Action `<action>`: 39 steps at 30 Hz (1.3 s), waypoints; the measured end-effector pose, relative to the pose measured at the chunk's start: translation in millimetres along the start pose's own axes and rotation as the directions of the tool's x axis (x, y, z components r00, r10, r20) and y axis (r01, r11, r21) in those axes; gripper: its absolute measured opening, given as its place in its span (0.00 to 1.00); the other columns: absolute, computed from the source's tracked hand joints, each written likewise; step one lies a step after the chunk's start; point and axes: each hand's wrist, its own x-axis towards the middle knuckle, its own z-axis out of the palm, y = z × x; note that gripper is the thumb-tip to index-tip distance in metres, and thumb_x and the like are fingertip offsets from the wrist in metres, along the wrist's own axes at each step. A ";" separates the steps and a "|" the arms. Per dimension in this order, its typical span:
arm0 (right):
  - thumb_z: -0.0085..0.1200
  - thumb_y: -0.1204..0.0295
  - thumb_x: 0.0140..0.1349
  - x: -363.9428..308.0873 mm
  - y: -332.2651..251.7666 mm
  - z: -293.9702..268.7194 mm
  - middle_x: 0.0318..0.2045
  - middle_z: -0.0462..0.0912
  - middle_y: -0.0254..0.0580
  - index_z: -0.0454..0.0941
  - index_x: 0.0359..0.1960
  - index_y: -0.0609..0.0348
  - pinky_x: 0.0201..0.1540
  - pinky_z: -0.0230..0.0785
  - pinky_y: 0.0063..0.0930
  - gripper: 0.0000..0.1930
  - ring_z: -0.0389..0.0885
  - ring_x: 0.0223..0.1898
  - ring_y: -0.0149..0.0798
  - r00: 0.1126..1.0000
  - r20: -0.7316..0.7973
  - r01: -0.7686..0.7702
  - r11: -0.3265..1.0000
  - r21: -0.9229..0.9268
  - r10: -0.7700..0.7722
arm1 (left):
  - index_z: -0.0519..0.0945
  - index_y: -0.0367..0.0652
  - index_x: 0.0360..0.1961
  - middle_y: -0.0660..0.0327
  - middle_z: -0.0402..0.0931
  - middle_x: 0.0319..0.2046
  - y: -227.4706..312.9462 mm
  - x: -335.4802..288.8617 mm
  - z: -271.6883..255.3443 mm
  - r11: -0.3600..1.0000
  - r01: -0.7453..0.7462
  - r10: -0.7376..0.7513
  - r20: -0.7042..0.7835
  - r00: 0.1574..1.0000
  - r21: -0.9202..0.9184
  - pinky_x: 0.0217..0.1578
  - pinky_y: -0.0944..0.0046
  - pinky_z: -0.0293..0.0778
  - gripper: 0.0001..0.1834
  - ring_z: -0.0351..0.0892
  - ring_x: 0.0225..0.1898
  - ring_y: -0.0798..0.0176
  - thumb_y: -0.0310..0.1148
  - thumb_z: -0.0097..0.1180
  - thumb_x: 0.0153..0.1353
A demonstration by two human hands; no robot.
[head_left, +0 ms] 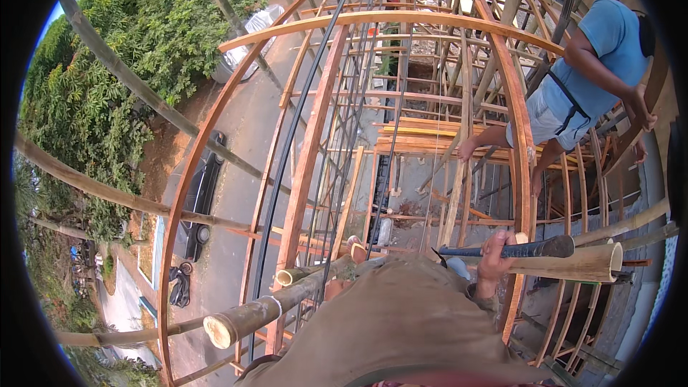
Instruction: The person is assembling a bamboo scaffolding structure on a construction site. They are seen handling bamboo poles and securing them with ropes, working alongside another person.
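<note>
My right hand [493, 261] is closed round the dark blue handle of a hammer [537, 247], held crosswise beside my torso. The thick handle end points right; the other end is slim and dark, and its head is not clear. Just beneath lies a split bamboo pole [573, 263]. An upright-running wooden beam [512, 136] passes by the hand. My left hand does not show. Left of my torso run thick round bamboo poles [247, 319]. A small patch of skin by them cannot be made out. My sandalled foot [356, 247] rests further ahead.
A co-worker in a blue shirt [609, 43] stands barefoot on the framing at the right, holding a curved board [641, 129]. Black rods [308, 93] run lengthwise left of centre. Stacked planks [423, 136] lie ahead. Far below at left are a road [236, 125] and a dark car [201, 197].
</note>
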 end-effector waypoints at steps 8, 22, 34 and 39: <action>0.48 0.68 0.70 -16.9 9.2 48.2 0.16 0.65 0.27 0.64 0.24 0.55 0.18 0.54 0.19 0.14 0.62 0.16 0.20 0.948 0.292 -0.154 0.985 0.081 0.124 | 0.80 0.35 0.39 0.58 0.81 0.31 -67.1 -10.4 25.0 0.986 0.141 -0.147 -0.060 0.987 -0.089 0.33 0.63 0.72 0.27 0.77 0.30 0.64 0.55 0.55 0.64; 0.45 0.69 0.70 -20.6 -5.0 98.4 0.12 0.60 0.31 0.61 0.21 0.56 0.15 0.52 0.22 0.17 0.56 0.12 0.24 0.792 0.600 -0.132 0.991 -0.007 0.110 | 0.77 0.35 0.44 0.55 0.79 0.35 -141.9 -50.8 110.9 0.850 0.372 -0.426 -0.069 0.902 -0.373 0.38 0.60 0.70 0.31 0.76 0.35 0.60 0.58 0.52 0.62; 0.45 0.68 0.72 -34.3 12.7 114.8 0.11 0.58 0.30 0.61 0.20 0.56 0.14 0.53 0.21 0.19 0.56 0.10 0.25 0.540 0.821 -0.182 0.978 -0.099 0.184 | 0.75 0.35 0.48 0.52 0.78 0.39 -151.0 -34.8 153.7 0.758 0.368 -0.517 -0.152 0.842 -0.538 0.42 0.57 0.69 0.35 0.75 0.40 0.57 0.62 0.50 0.61; 0.44 0.68 0.72 -34.6 21.7 127.2 0.11 0.58 0.30 0.61 0.19 0.55 0.14 0.53 0.22 0.19 0.55 0.10 0.26 0.418 0.890 -0.206 0.973 -0.103 0.183 | 0.74 0.35 0.50 0.51 0.77 0.41 -153.6 -35.3 165.9 0.723 0.332 -0.547 -0.210 0.810 -0.605 0.43 0.56 0.69 0.37 0.74 0.41 0.56 0.63 0.49 0.61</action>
